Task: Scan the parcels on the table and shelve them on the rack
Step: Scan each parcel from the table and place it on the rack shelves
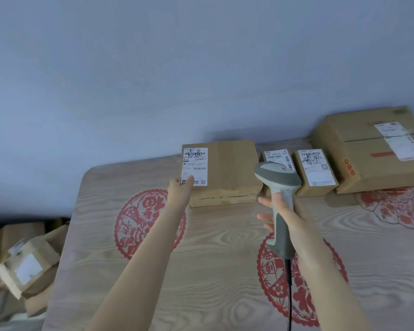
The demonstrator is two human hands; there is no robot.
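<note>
Head view: outstretched left hand [180, 187] pinches parcel [230, 168] corner; right hand [283, 212] grips scanner [279, 177].

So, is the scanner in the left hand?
No, the right hand grips the scanner; the left hand is at a box corner.

The left hand [180, 187], mid-frame, is bare; the right hand [283, 212], right of centre, is bare too; slim fingers [264, 217], nails too small to make out; both forearms [151, 244] smooth, slender, uncovered down to the frame's lower edge.
</note>
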